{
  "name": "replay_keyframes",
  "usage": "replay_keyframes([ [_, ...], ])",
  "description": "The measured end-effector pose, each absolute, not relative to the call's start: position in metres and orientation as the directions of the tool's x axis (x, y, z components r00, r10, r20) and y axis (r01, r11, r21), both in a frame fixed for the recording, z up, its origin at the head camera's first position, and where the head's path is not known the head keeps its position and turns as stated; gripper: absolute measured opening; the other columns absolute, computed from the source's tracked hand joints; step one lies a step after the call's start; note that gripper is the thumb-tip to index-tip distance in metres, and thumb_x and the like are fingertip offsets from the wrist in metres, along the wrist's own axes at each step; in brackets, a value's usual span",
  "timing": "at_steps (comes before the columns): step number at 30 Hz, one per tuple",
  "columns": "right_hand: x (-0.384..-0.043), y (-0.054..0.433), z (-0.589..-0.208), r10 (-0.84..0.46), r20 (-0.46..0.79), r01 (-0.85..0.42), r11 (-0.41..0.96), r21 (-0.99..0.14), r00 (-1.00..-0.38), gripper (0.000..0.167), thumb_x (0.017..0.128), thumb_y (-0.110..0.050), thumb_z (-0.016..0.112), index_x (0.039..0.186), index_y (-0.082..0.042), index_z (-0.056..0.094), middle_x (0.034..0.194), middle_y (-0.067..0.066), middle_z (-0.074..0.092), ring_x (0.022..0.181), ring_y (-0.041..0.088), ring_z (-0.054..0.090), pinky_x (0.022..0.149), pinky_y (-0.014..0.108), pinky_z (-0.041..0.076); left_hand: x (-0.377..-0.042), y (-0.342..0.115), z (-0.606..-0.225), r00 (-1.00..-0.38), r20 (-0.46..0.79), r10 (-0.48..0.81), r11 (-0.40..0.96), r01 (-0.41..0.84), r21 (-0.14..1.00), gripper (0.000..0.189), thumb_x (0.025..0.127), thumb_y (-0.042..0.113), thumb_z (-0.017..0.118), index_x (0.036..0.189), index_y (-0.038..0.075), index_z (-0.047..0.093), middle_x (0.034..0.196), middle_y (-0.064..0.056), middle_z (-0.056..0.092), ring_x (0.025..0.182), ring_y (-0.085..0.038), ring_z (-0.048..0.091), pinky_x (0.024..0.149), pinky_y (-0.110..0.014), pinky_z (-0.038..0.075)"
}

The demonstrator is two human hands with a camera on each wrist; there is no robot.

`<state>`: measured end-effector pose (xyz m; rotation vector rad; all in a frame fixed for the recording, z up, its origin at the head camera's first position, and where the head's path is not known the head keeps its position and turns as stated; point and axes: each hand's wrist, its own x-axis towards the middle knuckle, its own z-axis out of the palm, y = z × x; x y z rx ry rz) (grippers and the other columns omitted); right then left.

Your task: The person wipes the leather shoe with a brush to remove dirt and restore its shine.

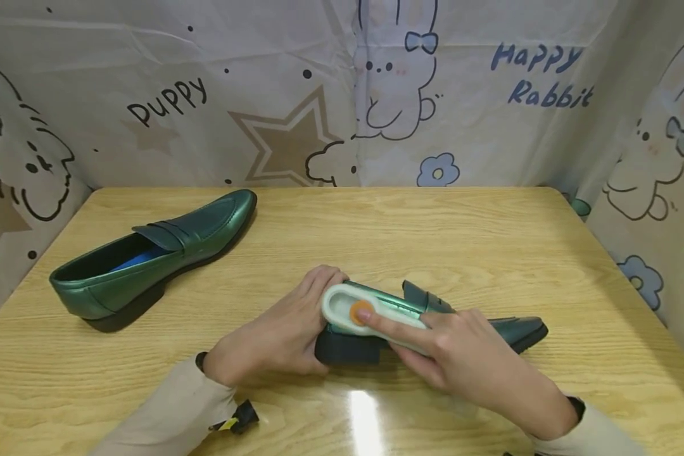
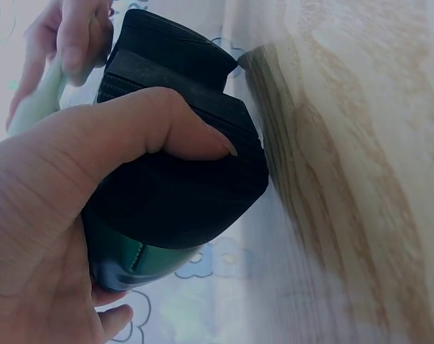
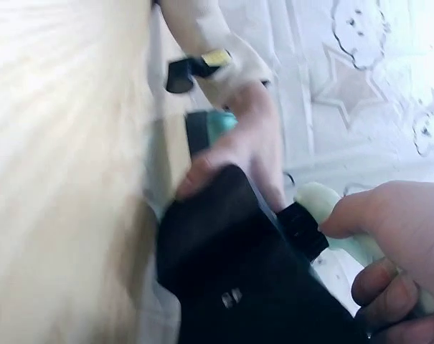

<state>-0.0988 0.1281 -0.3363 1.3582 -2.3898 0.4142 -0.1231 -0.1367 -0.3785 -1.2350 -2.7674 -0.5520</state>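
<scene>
A green metallic loafer (image 1: 513, 330) with a dark sole is held tilted over the table's near middle. My left hand (image 1: 279, 329) grips its heel end; in the left wrist view the thumb lies across the black heel (image 2: 181, 193). My right hand (image 1: 462, 348) holds a pale green cleaning brush (image 1: 337, 307) along the loafer's side, its index finger on the orange button (image 1: 360, 312). In the right wrist view the brush's black bristles (image 3: 301, 231) are right at the loafer's upper edge, beside the dark sole (image 3: 231, 279).
A second green loafer (image 1: 194, 235) with a blue insole stands upright at the table's left, toe pointing to the back right. The wooden table (image 1: 433, 240) ends at a printed cloth backdrop (image 1: 285, 57), which also rises on both sides.
</scene>
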Motion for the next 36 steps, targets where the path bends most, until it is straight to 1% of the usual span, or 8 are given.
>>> replay_keyframes([
  [4,-0.091,0.122,-0.339,-0.788,0.450,-0.894,0.444,-0.058,-0.420,0.041,0.104,-0.037,0.032,0.139,-0.032,0.052,0.056,-0.011,0.033,0.048,-0.002,0.019,0.041,0.012,0.017,-0.122,-0.138,-0.378,-0.693,0.208,0.690,0.615,0.713,0.337,0.119,0.045,0.036,0.093,0.138,0.001,0.027,0.134,-0.013,0.034,0.129,-0.028,0.030,0.112,-0.038,0.026],
  [7,-0.090,0.122,-0.339,-0.786,0.450,-0.889,0.455,-0.042,-0.423,0.042,0.104,-0.037,0.030,0.139,-0.034,0.052,0.056,-0.011,0.031,0.048,-0.002,0.017,0.041,0.012,0.016,-0.122,-0.137,-0.378,-0.689,0.219,0.691,0.617,0.720,0.318,0.120,0.045,0.037,0.093,0.138,-0.001,0.028,0.133,-0.013,0.035,0.127,-0.029,0.032,0.112,-0.038,0.026],
  [12,-0.096,0.130,-0.334,-0.742,0.445,-0.843,0.536,-0.056,-0.501,0.046,0.103,-0.042,0.024,0.142,-0.037,0.047,0.056,-0.012,0.031,0.046,-0.002,0.018,0.040,0.010,0.015,-0.120,-0.135,-0.379,-0.666,0.215,0.714,0.638,0.746,0.191,0.119,0.050,0.045,0.088,0.138,-0.006,0.027,0.134,-0.018,0.034,0.127,-0.031,0.032,0.113,-0.038,0.024],
  [15,-0.099,0.133,-0.334,-0.715,0.451,-0.819,0.570,-0.066,-0.534,0.047,0.102,-0.044,0.023,0.145,-0.039,0.042,0.055,-0.013,0.028,0.045,-0.003,0.016,0.040,0.011,0.013,-0.119,-0.134,-0.379,-0.656,0.215,0.724,0.650,0.752,0.105,0.120,0.050,0.049,0.085,0.137,-0.010,0.028,0.133,-0.021,0.034,0.127,-0.033,0.031,0.113,-0.039,0.024],
  [21,-0.095,0.132,-0.340,-0.723,0.481,-0.843,0.533,-0.067,-0.495,0.046,0.103,-0.042,0.028,0.147,-0.039,0.037,0.055,-0.013,0.032,0.047,-0.004,0.018,0.040,0.009,0.014,-0.118,-0.133,-0.377,-0.660,0.226,0.717,0.673,0.739,0.023,0.116,0.049,0.056,0.080,0.135,-0.005,0.032,0.129,-0.017,0.037,0.124,-0.032,0.034,0.114,-0.044,0.020],
  [27,-0.093,0.131,-0.338,-0.726,0.462,-0.838,0.540,-0.076,-0.510,0.045,0.102,-0.041,0.029,0.144,-0.036,0.044,0.055,-0.013,0.036,0.047,-0.003,0.021,0.040,0.010,0.016,-0.114,-0.130,-0.374,-0.719,0.182,0.671,0.726,0.687,0.036,0.116,0.050,0.059,0.080,0.136,0.000,0.030,0.133,-0.014,0.036,0.124,-0.030,0.031,0.097,-0.053,0.029],
  [32,-0.085,0.129,-0.336,-0.762,0.426,-0.861,0.501,-0.089,-0.488,0.042,0.102,-0.038,0.035,0.142,-0.035,0.047,0.056,-0.011,0.040,0.048,-0.003,0.023,0.041,0.011,0.021,-0.113,-0.132,-0.374,-0.719,0.195,0.667,0.714,0.692,0.106,0.116,0.053,0.056,0.082,0.139,0.000,0.029,0.135,-0.015,0.037,0.126,-0.032,0.033,0.103,-0.053,0.029],
  [36,-0.087,0.128,-0.335,-0.743,0.457,-0.850,0.523,-0.060,-0.490,0.043,0.103,-0.040,0.029,0.141,-0.036,0.049,0.055,-0.012,0.035,0.048,-0.002,0.020,0.040,0.011,0.016,-0.113,-0.132,-0.375,-0.710,0.220,0.669,0.708,0.699,0.106,0.116,0.051,0.054,0.082,0.139,-0.001,0.031,0.134,-0.016,0.038,0.125,-0.032,0.035,0.107,-0.049,0.029],
])
